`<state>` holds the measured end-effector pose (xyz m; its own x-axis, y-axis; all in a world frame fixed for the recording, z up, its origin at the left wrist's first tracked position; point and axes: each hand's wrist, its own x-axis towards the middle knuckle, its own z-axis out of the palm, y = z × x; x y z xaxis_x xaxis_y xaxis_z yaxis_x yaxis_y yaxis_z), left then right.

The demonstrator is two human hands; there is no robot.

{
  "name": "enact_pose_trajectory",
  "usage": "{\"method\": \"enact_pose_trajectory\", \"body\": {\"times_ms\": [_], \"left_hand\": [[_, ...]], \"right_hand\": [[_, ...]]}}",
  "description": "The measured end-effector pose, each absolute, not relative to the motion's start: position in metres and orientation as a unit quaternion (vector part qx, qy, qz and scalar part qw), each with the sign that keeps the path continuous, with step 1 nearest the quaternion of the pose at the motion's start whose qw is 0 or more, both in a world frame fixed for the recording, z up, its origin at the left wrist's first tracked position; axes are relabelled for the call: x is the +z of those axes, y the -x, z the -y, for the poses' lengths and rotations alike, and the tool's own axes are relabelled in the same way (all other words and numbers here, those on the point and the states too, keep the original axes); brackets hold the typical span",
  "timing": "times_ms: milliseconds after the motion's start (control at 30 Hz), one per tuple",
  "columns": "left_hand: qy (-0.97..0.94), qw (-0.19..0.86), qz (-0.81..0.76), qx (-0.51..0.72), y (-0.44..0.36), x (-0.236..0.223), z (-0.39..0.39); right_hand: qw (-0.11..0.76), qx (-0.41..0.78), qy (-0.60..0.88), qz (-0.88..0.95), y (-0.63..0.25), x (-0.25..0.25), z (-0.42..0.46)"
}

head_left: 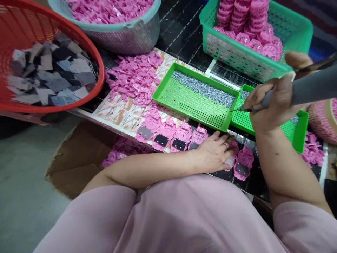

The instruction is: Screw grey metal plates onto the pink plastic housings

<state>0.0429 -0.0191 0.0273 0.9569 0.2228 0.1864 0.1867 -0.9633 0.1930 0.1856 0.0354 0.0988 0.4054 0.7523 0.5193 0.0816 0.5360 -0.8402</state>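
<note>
A row of pink plastic casings (183, 136) lies along the table's front edge, several with dark or grey plates on them. My left hand (216, 151), a ring on one finger, lies palm down over the casings with its fingers spread, hiding part of the row. The pink casing (243, 162) at the right end of the row lies beside it. My right hand (272, 103) is wrapped round a grey electric screwdriver (313, 86). Its thin bit points left, above the near right corner of a green perforated tray (189, 105) that holds small silvery screws (205, 89).
A second green tray (302, 135) with screws sits partly under my right hand. Loose pink parts (137, 77) are heaped left of the trays. Around them stand a red basket (101, 70) of flat plates, a tub (123, 37) of pink parts and a green basket (237, 58) of stacked pink casings.
</note>
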Motion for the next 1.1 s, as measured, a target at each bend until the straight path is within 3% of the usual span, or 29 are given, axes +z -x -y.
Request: {"method": "enact_pose_trajectory", "body": {"times_ms": [100,367,1100], "left_hand": [[-0.986,0.092,-0.101,0.094,-0.042,0.030,0.018],[-0.986,0.092,-0.106,0.085,-0.043,0.031,0.019],[-0.984,0.061,-0.102,0.130,-0.044,0.030,0.022]], "right_hand": [[0.735,0.171,0.416,0.507,-0.179,0.091,-0.041],[0.687,0.191,0.456,0.533,-0.183,0.084,-0.043],[0.749,0.154,0.370,0.528,-0.180,0.072,-0.045]]}}
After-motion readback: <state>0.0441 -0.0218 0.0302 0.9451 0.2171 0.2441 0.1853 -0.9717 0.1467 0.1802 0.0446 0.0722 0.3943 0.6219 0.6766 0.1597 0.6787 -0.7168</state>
